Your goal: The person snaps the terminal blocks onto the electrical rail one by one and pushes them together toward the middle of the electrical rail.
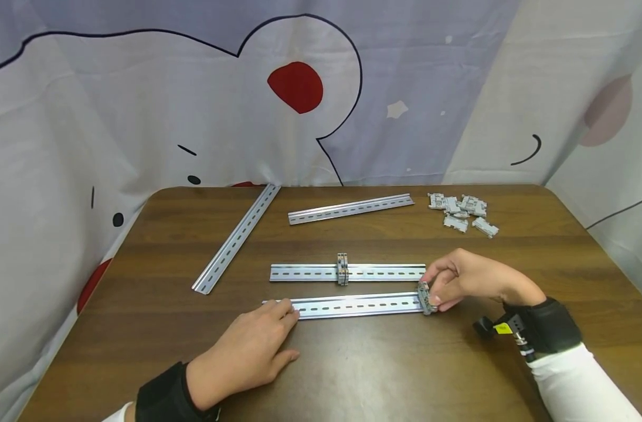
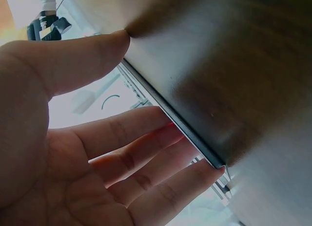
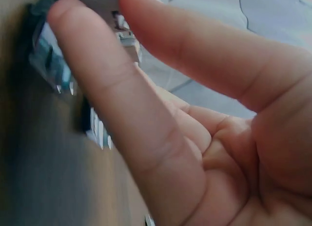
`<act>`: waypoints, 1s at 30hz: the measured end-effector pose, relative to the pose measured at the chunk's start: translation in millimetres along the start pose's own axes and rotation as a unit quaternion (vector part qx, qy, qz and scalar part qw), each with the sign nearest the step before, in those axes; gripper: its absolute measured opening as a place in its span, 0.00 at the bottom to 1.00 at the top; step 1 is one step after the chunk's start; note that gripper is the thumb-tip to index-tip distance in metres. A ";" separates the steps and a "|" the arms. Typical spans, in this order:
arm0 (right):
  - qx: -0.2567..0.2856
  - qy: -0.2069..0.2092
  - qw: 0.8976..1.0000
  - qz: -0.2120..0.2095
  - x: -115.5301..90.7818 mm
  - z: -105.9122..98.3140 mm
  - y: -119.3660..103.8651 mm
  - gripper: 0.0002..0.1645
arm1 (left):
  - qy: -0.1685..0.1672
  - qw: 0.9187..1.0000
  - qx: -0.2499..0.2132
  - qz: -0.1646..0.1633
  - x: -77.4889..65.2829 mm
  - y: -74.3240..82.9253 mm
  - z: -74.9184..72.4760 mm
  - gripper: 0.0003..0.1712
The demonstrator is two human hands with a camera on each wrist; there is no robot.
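Observation:
A slotted metal DIN rail [image 1: 357,305] lies nearest the person on the wooden table. On its left end rest the fingers of my left hand [image 1: 249,349]; the left wrist view shows them extended along the rail's edge [image 2: 170,116], thumb apart. My right hand [image 1: 465,278] pinches a grey terminal block [image 1: 424,299] at the rail's right end. Whether the block is clipped on cannot be told. Just behind lies a second DIN rail [image 1: 299,273] with terminal blocks [image 1: 342,269] standing near its middle. In the right wrist view, fingers partly hide the held block [image 3: 102,2].
Farther back lie another DIN rail [image 1: 352,209] and, at the left, a slanted one [image 1: 236,240]. A loose pile of grey terminal blocks [image 1: 472,205] is at the back right. Behind the table [image 1: 373,363] hangs a printed curtain [image 1: 405,70].

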State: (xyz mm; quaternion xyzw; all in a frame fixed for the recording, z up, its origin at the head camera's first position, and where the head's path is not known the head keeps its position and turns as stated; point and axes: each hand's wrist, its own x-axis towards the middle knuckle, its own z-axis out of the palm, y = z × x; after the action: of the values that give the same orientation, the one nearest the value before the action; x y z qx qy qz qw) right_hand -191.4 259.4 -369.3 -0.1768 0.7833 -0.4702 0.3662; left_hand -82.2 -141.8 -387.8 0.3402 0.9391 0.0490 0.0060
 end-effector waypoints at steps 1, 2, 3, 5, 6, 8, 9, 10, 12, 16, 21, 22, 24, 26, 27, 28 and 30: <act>0.000 0.001 1.000 -0.004 2.1 2.7 -0.7 0.27 | 0.001 1.000 0.001 0.001 0.0 -0.1 -0.1 0.31; 0.001 0.001 1.000 -0.009 4.5 5.9 -1.9 0.26 | 0.002 1.000 0.001 0.001 0.0 -0.1 -0.1 0.31; 0.003 0.001 1.000 -0.011 6.8 9.1 -3.5 0.26 | 0.001 1.000 0.001 0.001 0.0 -0.2 -0.1 0.31; -0.002 0.001 1.000 -0.024 11.6 15.9 -7.1 0.26 | 0.004 1.000 0.002 0.003 0.1 -0.3 0.0 0.31; -0.003 0.001 1.000 -0.030 14.1 19.3 -8.8 0.26 | 0.004 1.000 0.003 0.003 0.2 -0.4 0.2 0.31; -0.002 0.004 0.999 -0.037 18.7 26.9 -12.2 0.26 | 0.004 1.000 0.004 0.002 0.4 -0.7 0.0 0.32; 0.001 0.006 0.999 -0.040 20.6 30.7 -13.6 0.26 | 0.004 1.000 0.005 0.003 0.4 -0.7 0.1 0.32; 0.004 0.009 0.999 -0.043 22.4 34.8 -15.1 0.27 | 0.005 1.000 0.005 0.003 0.5 -0.6 0.1 0.32; 0.014 0.017 0.999 -0.044 25.7 43.1 -18.0 0.27 | 0.005 1.000 0.005 0.003 0.3 -0.6 0.0 0.31; 0.030 0.032 0.997 -0.056 33.2 60.5 -23.2 0.28 | 0.010 1.000 0.007 0.003 0.0 0.0 -0.4 0.31; 0.061 0.046 0.994 -0.076 45.0 80.9 -26.6 0.28 | 0.019 1.000 0.010 0.004 -0.5 0.8 0.2 0.31; 0.069 0.049 0.993 -0.078 47.6 84.6 -27.1 0.28 | 0.021 1.000 0.011 0.005 -0.7 0.8 0.3 0.31; 0.084 0.053 0.992 -0.083 52.7 91.8 -28.2 0.28 | 0.025 1.000 0.012 0.005 -1.1 0.9 0.6 0.31; 0.091 0.056 0.990 -0.087 57.3 98.1 -29.7 0.29 | 0.028 1.000 0.014 0.004 -1.2 1.1 1.0 0.31; 0.093 0.058 0.990 -0.089 59.0 100.7 -30.5 0.29 | 0.030 0.999 0.015 0.005 -1.0 1.1 1.2 0.31; 0.094 0.060 0.990 -0.091 60.7 103.2 -31.0 0.29 | 0.032 0.999 0.016 0.006 -0.7 1.3 1.3 0.31; 0.093 0.063 0.989 -0.094 63.2 107.0 -31.7 0.28 | 0.033 0.999 0.018 0.007 -0.1 1.7 1.8 0.31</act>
State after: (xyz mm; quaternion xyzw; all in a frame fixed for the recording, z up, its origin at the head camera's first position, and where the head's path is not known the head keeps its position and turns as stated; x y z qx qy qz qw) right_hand -156.7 139.5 -398.6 -0.1842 0.7377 -0.5836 0.2852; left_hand -80.9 -140.5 -389.4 0.3449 0.9371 0.0438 -0.0316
